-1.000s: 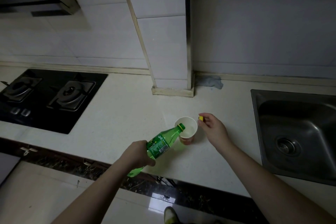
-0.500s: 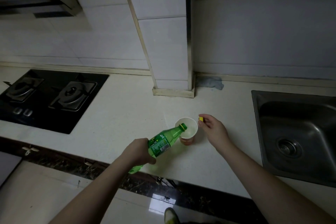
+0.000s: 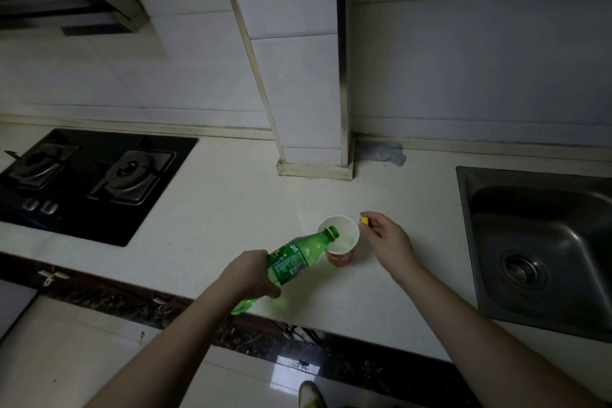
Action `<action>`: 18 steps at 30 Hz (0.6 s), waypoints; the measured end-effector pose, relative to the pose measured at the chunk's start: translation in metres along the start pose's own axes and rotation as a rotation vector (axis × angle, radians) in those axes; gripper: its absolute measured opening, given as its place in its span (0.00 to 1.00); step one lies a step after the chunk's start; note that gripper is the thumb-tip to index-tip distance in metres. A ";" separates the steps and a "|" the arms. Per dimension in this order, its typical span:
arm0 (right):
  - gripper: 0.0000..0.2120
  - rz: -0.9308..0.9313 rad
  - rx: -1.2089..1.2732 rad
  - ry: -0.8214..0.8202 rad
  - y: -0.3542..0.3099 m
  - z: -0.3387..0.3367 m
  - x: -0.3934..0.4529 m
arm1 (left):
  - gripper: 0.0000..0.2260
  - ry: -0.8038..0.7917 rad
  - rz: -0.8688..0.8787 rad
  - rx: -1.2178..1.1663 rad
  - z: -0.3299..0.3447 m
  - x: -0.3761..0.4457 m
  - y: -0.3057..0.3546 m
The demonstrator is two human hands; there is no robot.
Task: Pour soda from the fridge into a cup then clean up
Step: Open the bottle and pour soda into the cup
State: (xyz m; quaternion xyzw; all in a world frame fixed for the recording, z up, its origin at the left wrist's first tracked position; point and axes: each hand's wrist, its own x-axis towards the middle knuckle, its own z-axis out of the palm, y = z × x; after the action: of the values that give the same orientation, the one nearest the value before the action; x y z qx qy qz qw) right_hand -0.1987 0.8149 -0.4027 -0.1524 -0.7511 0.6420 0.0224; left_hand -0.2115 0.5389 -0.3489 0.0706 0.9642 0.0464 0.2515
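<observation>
While my left hand (image 3: 249,272) wraps its curled fingers around the lower body of the green soda bottle (image 3: 291,262), my right hand (image 3: 387,238) pinches the small yellow cap (image 3: 364,221) between thumb and fingertip, the other fingers loosely folded under. The bottle lies tilted, neck aimed up and to the right, its open mouth just over the near rim of the paper cup (image 3: 341,240). I cannot tell whether the mouth touches the rim. The cup stands upright on the pale countertop (image 3: 215,209), white inside with an orange-red outer wall, and a pale pool of liquid shows at its bottom. My right hand hovers just beside the cup on its right, not touching it.

Compared with a second ago, the bottle's mouth has crept a little further over the cup opening, and both grips have stayed as they were; the right hand has barely shifted.

My left forearm reaches in from the lower left, wrist turned so the bottle's base hangs out past the counter's front edge. My right forearm comes in from the lower right, hand raised slightly above the surface. A gas hob (image 3: 89,179) sits far to the left, a steel sink (image 3: 536,242) to the right, and a grey cloth (image 3: 384,152) lies against the wall.
</observation>
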 end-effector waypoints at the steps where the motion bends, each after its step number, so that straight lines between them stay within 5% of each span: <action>1: 0.13 0.002 0.002 0.001 0.001 0.000 0.000 | 0.24 0.001 0.001 0.000 -0.001 0.000 0.000; 18: 0.09 -0.009 0.029 0.010 0.009 0.001 0.004 | 0.24 -0.012 -0.016 0.025 -0.005 0.003 0.001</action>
State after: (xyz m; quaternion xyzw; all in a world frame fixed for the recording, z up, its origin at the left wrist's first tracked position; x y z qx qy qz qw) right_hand -0.2008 0.8159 -0.4119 -0.1520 -0.7422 0.6520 0.0313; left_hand -0.2164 0.5400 -0.3454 0.0661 0.9636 0.0317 0.2569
